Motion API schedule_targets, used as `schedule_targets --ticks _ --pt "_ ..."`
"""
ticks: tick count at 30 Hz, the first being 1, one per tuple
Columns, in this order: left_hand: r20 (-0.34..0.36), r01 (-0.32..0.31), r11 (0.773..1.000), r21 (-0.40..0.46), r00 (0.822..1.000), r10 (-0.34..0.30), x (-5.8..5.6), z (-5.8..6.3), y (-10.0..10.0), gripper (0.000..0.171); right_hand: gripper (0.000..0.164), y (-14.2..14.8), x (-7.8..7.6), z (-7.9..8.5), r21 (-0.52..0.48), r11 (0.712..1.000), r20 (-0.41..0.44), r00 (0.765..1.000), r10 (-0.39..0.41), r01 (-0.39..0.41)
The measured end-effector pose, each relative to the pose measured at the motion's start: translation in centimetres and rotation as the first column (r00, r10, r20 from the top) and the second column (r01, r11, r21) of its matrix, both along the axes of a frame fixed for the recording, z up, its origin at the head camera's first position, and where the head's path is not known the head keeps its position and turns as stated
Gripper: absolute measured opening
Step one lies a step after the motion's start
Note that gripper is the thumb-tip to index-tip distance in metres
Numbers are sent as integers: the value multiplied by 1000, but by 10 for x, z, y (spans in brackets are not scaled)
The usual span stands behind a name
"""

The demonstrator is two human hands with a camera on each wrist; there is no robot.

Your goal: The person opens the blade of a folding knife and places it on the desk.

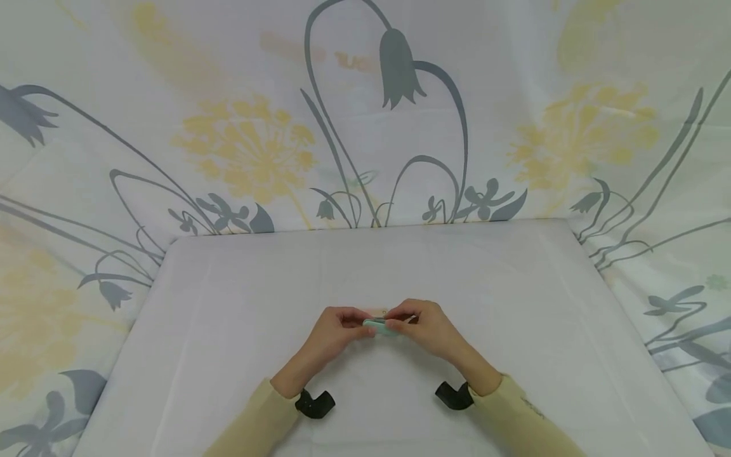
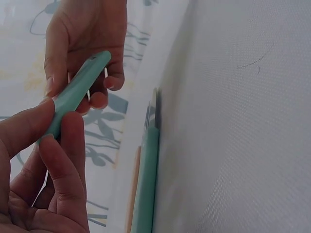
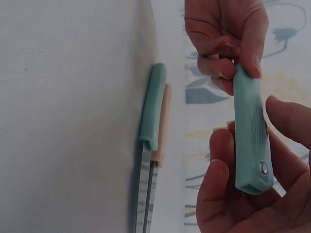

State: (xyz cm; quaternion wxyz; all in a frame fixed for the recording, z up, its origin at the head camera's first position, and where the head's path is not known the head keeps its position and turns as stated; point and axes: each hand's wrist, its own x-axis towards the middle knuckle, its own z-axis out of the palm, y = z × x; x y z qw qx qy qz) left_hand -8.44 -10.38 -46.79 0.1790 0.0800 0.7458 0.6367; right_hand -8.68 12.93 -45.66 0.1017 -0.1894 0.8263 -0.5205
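Observation:
A mint-green folding knife (image 3: 249, 131) is held up between both hands, its blade folded along the handle and a round rivet near one end. My left hand (image 1: 338, 327) pinches one end between thumb and fingers (image 2: 68, 170). At the rivet end, my right hand (image 1: 425, 324) has its curled fingers (image 3: 221, 150) round the handle, the thumb beside the blade slot. Behind them on the table lie a knife with a mint-green handle (image 2: 146, 179), its metal blade out, and a peach-handled knife (image 3: 165, 116) alongside it.
A white cloth covers the table (image 1: 257, 279). Flower-patterned curtains (image 1: 354, 139) stand along its back and sides. Black wrist mounts (image 1: 315, 404) sit at both sleeve cuffs, close over the table.

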Motion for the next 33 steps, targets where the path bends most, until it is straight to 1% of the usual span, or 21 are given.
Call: schedule_targets --ticks 3,6,8,9,12,15,16,20,24,28,33 --pt "11 12 1000 14 1000 -12 2 -1 -1 23 15 -4 1 -3 -7 1000 39 999 10 -10" --pt "22 12 1000 20 1000 -12 5 -3 -3 23 15 -8 3 -5 -11 1000 62 998 -1 2" --pt "29 8 1000 16 1000 -8 6 -4 -3 23 16 -10 4 -6 -7 1000 54 998 -17 17" --pt "32 6 1000 15 999 -6 7 -1 -3 22 15 -10 4 -6 -3 1000 42 999 -30 30" --pt "32 3 1000 25 999 -4 7 -1 -1 23 11 -12 6 -8 3 997 0 997 -72 72" --pt "37 0 999 45 999 -1 6 -1 1 25 7 -15 8 -8 -18 994 -21 994 -111 111" --pt "38 -1 999 51 999 -1 6 -4 1 25 6 -15 8 -8 -28 992 -26 992 -120 120" --pt "51 -10 999 52 999 8 4 -6 3 25 6 -18 10 -10 -67 987 -34 988 -149 147" --pt "58 -19 999 41 998 17 3 -9 5 23 8 -21 12 -11 -99 978 -16 983 -185 183" --pt "55 -29 999 43 998 27 4 -9 6 22 8 -25 15 -11 -127 966 17 974 -225 225" --pt "65 -43 998 50 997 39 6 -8 4 26 8 -29 17 -11 -134 953 17 962 -273 273"
